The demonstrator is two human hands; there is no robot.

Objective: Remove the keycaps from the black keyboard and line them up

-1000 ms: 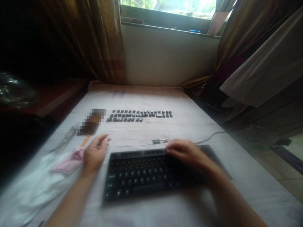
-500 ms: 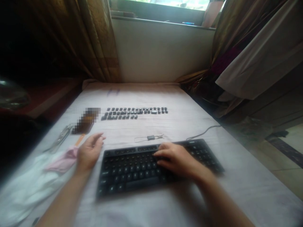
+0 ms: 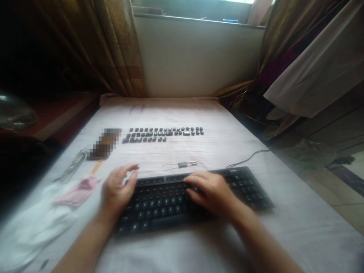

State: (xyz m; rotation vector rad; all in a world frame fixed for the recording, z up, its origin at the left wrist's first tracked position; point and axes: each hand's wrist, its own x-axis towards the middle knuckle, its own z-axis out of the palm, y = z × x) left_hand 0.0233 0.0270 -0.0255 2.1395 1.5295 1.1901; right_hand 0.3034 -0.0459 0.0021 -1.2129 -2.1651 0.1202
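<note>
A black keyboard (image 3: 170, 212) lies on the pale sheet, its upper rows bare of keycaps in part. My right hand (image 3: 209, 189) rests over its middle-right, fingers bent together at the upper keys; what they hold, if anything, is hidden. My left hand (image 3: 119, 185) is at the keyboard's upper left corner, thumb and fingers apart, nothing between them. Beyond the keyboard, loose black keycaps (image 3: 162, 134) lie in three rows. A wire puller with a grey grip (image 3: 182, 164) lies just behind the keyboard's far edge.
At left lie a blurred-out dark object (image 3: 104, 145), an orange stick (image 3: 97, 167), a pink cloth (image 3: 79, 191), white cloth (image 3: 36, 223) and a silvery tool (image 3: 74, 163). The keyboard's cable (image 3: 247, 156) runs off right. Curtains and a wall stand behind.
My left hand has moved right, over the keyboard's corner, its thumb and fingers now spread. My right hand stays over the keys, its fingers slightly shifted. The view has tilted slightly.
</note>
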